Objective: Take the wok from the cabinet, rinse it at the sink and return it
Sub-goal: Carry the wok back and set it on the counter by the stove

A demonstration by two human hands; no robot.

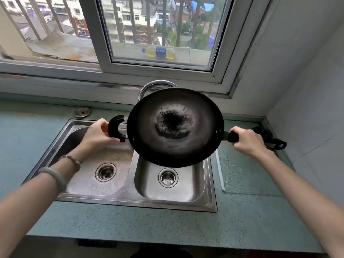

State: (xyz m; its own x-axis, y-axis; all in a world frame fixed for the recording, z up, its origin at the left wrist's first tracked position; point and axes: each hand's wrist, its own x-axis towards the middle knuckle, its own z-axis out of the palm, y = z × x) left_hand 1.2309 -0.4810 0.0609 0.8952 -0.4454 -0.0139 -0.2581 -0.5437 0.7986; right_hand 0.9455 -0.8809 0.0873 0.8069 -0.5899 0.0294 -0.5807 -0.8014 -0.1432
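Observation:
A black wok (175,127) with a charred patch in its middle hangs tilted above the right basin of the steel double sink (119,198), its inside turned towards me. My left hand (96,135) grips the curved loop handle on the wok's left side. My right hand (247,140) grips the long straight handle on its right side. The wok hides most of the chrome faucet (149,86); only the faucet's arch shows above the rim. No water is seen running.
Teal countertop (167,226) surrounds the sink. A dark scrubber (262,133) lies in the back right corner by the wall. A window with bars is behind the sink, with a Pepsi bottle (160,53) lying outside on the ledge. A round cap (82,112) sits behind the left basin.

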